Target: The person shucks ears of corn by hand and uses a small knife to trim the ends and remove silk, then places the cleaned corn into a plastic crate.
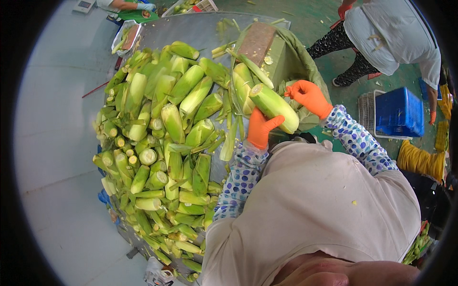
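My left hand (263, 128), in an orange glove, is closed around an ear of corn in its green husk (274, 107), its cut stem end pointing up and left. To the right of the ear, my right hand (307, 96), also in an orange glove, is raised with its fingertips pinched together; whether anything is between them is unclear. Another husked-on ear (243, 87) lies just beyond the held one, with a loose husk leaf (257, 71) across it. A brownish block (256, 43) rests behind them, beside a green cloth bag (304, 53).
A large heap of unhusked corn ears (171, 125) covers much of the metal table (171, 30) on the left. Blue crates (400, 112) stand on the floor at right, near a co-worker (390, 32). Another gloved person (123, 5) is at the far end, by a white basket (118, 44).
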### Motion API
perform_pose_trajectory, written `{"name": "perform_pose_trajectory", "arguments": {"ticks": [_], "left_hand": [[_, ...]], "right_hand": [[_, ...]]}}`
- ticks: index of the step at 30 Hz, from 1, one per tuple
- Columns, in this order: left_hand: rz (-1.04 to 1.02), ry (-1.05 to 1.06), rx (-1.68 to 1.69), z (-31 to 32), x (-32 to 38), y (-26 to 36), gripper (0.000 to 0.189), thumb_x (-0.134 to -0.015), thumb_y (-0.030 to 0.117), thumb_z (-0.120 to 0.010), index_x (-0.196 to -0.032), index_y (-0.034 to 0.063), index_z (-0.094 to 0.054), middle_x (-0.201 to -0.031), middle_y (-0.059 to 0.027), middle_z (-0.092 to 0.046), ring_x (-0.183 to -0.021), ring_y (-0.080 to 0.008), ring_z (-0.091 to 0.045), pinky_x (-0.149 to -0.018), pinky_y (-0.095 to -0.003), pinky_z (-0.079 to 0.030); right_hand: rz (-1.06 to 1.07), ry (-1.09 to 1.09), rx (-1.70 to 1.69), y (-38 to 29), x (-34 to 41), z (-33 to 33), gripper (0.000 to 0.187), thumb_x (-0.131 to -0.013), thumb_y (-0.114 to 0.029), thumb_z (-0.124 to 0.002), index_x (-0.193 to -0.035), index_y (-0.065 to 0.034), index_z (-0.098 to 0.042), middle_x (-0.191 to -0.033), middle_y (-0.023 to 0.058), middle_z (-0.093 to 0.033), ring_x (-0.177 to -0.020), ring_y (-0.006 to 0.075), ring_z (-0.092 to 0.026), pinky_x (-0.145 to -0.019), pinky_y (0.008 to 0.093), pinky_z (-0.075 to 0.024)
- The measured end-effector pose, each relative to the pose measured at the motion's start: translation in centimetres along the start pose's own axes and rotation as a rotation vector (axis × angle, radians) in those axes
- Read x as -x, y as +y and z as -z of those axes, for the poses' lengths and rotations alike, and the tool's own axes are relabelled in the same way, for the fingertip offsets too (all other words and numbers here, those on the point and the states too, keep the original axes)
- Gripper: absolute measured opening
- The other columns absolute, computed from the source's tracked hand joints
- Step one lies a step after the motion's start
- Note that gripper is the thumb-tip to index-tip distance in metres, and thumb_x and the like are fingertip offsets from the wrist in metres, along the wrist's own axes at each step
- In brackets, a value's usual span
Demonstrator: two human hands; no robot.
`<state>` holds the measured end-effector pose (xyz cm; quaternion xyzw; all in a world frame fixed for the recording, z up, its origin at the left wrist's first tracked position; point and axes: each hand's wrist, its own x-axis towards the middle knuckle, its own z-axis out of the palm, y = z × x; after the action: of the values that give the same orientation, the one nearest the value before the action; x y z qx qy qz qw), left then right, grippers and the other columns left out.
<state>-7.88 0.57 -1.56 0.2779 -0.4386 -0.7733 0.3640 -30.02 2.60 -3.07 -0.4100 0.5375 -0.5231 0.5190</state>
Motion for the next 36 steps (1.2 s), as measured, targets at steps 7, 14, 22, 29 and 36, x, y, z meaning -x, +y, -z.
{"name": "perform_pose_trajectory", "arguments": {"ticks": [7, 14, 22, 29, 36], "left_hand": [[-0.056, 0.174, -0.081, -0.4, -0.9, -1.5, 0.063, -0.076, 0.002, -0.080, -0.133, 0.0009, -0.051, -0.123, -0.0094, -0.062, -0.111, -0.0212, -0.062, -0.095, -0.0354, -0.050], [-0.095, 0.193, -0.388, -0.5, -0.8, -0.6, 0.066, -0.072, 0.003, -0.083, -0.131, 0.0010, -0.053, -0.122, -0.0088, -0.063, -0.112, -0.0207, -0.061, -0.096, -0.0359, -0.050], [-0.065, 0.047, 0.028, 0.1, -0.2, 0.2, 0.075, -0.076, -0.002, -0.079, -0.143, 0.0007, -0.045, -0.135, -0.0102, -0.057, -0.122, -0.0222, -0.056, -0.105, -0.0370, -0.045], [-0.213, -0.071, 0.390, 1.5, 0.4, 2.7, 0.082, -0.083, -0.001, -0.071, -0.154, 0.0015, -0.031, -0.159, -0.0152, -0.032, -0.147, -0.0323, -0.032, -0.120, -0.0493, -0.027], [-0.040, -0.085, 0.390, 2.6, -1.4, 1.8, 0.069, -0.093, 0.011, -0.060, -0.154, -0.0003, -0.029, -0.158, -0.0146, -0.033, -0.145, -0.0316, -0.032, -0.120, -0.0497, -0.025]], "right_hand": [[0.365, -0.029, 0.432, -4.5, 1.3, -3.0, 0.015, -0.085, -0.011, -0.073, -0.097, -0.0026, -0.072, -0.083, 0.0102, -0.067, -0.074, 0.0226, -0.066, -0.067, 0.0321, -0.0515], [0.409, 0.023, 0.614, -4.3, 1.3, -3.5, 0.010, -0.080, -0.011, -0.071, -0.086, -0.0030, -0.069, -0.078, 0.0123, -0.063, -0.070, 0.0296, -0.063, -0.064, 0.0376, -0.0504], [0.284, 0.293, 0.699, -1.0, -1.6, -0.3, 0.013, -0.081, -0.017, -0.068, -0.084, -0.0048, -0.066, -0.080, 0.0134, -0.064, -0.074, 0.0347, -0.064, -0.068, 0.0413, -0.0508], [-0.213, 0.353, 0.936, 8.7, -3.9, 8.5, 0.024, -0.091, -0.030, -0.064, -0.094, -0.0068, -0.071, -0.095, 0.0137, -0.071, -0.086, 0.0333, -0.067, -0.076, 0.0396, -0.0523], [-0.101, -0.308, 0.012, -4.1, -2.0, -0.7, 0.037, -0.094, -0.026, -0.069, -0.119, 0.0015, -0.070, -0.122, 0.0057, -0.070, -0.105, 0.0167, -0.064, -0.095, 0.0296, -0.0496]]}}
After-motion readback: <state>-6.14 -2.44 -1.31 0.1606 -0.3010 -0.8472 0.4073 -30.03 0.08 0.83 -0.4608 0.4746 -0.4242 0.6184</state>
